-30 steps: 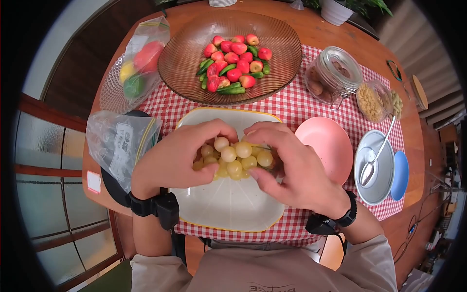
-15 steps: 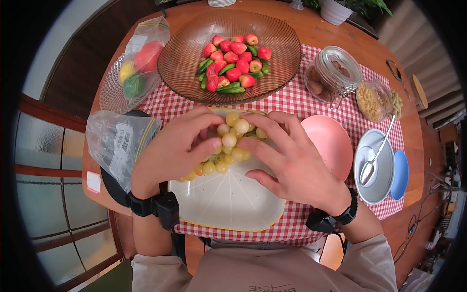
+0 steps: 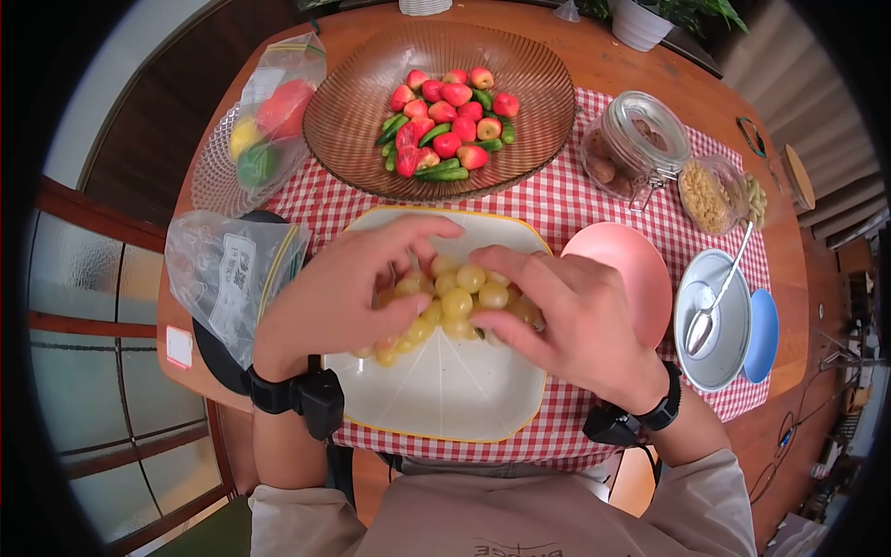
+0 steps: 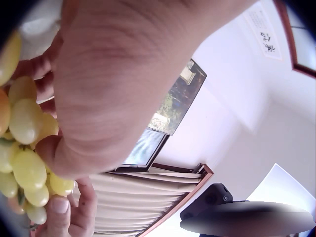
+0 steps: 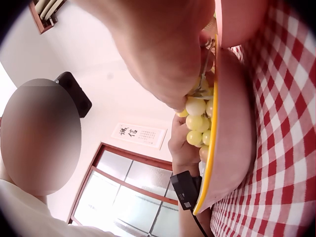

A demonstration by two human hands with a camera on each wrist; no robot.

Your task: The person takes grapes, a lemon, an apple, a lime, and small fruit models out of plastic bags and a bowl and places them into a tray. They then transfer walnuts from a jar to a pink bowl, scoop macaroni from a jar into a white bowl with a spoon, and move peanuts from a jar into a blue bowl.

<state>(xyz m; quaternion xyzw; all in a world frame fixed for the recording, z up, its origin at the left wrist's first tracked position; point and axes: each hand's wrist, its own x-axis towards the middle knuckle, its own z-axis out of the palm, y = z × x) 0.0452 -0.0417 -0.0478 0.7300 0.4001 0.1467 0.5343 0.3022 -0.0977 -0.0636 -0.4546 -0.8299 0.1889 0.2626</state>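
Observation:
A bunch of pale yellow-green grapes [image 3: 457,302] is held over the white tray with a yellow rim [image 3: 455,404]. My left hand [image 3: 339,290] grips its left end, thumb in front and fingers behind. At the other end my right hand [image 3: 585,325] pinches grapes between thumb and fingers. In the left wrist view, the grapes [image 4: 29,168] fill the left edge, beside the left thumb. The right wrist view has the bunch [image 5: 196,123] just above the tray rim [image 5: 212,143], with a thin stem by the right fingers. Parts of the bunch are hidden behind both hands.
Behind the tray stands a big amber bowl [image 3: 343,130] of small red fruits and green cucumbers. Plastic bags [image 3: 218,278] lie at left. To the right are a pink plate [image 3: 631,278], a metal bowl [image 3: 715,357] with a spoon, and glass jars [image 3: 640,139].
The bunch was lifted and tilted toward the back half a second ago, and now sits lower and more level. The right hand has shifted slightly down, its thumb back against the grapes.

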